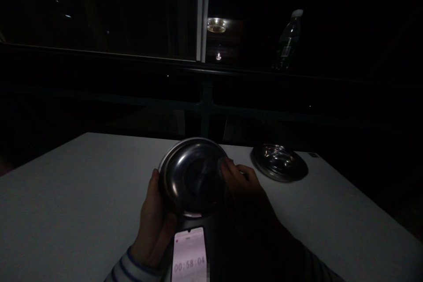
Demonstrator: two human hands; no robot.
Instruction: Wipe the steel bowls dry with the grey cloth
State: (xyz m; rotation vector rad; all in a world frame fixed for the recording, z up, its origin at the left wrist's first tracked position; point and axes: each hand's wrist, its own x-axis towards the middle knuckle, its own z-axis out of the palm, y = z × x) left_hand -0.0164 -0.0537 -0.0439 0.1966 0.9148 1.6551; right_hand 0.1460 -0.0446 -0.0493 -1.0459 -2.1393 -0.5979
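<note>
A shiny round metal bowl point(194, 176) is held up above the white table, tilted so that one broad face is toward me. My left hand point(153, 220) grips its left rim, the thumb low near the bottom edge. At the bowl's right side, my right hand point(244, 185) has its fingers bent and pinched around something small and pale, pressed to the metal. Dim light hides what that is; it may be a cloth or tissue. Just below the bowl lies a phone point(189, 253) with a lit screen reading 00:58:04.
More metal dishware, seemingly stacked bowls point(279, 161), sits at the table's back right. The white table point(82, 202) ends at a dark railing and window frame point(202, 13). A clear plastic bottle point(289, 42) with a white cap stands beyond, at the upper right.
</note>
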